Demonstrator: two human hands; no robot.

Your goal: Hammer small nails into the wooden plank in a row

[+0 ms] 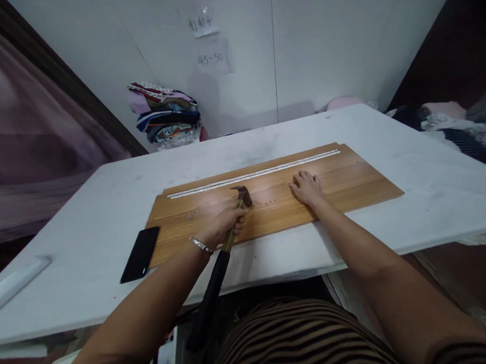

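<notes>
My left hand (pixel 225 226) is wrapped round the upper handle of a claw hammer (pixel 220 264), close below its head. The hammer's head is just above a wooden board (pixel 342 184), and its black grip hangs down past the table's front edge. On the right part of the board rests my right hand (pixel 308 189), palm down with fingers slightly bent and apart. A short row of small dark nail heads or holes (pixel 266 203) runs between the two hands. Several loose nails (pixel 193 215) lie on the board left of the hammer.
A long pale strip (pixel 254 174) lies along the board's far side. The black phone (pixel 140 255) overlaps the board's left end. The white table (pixel 426 154) carries a white object (pixel 16 283) at far left. Folded cloths (pixel 167 112) are stacked by the wall.
</notes>
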